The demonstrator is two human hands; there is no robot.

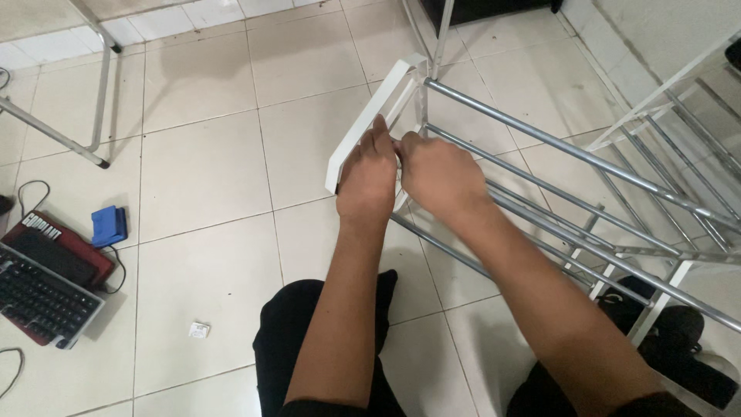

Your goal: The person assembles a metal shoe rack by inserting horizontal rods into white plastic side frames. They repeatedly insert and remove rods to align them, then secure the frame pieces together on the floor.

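Note:
A metal rack with a white end frame [363, 123] and several grey steel rods [556, 147] lies on the tiled floor in front of me. My left hand [369, 176] grips the white end frame near its lower part. My right hand [436, 174] is beside it, fingers pinched at the spot where a rod meets the frame. What the fingertips hold is hidden. My legs in black trousers show at the bottom.
A second white rack section [679, 100] stands at the right. A keyboard [38, 297] on a dark red mat and a blue box [108, 225] lie at the left. Metal table legs [96, 116] stand at the upper left. A small white scrap [199, 330] lies on the tiles.

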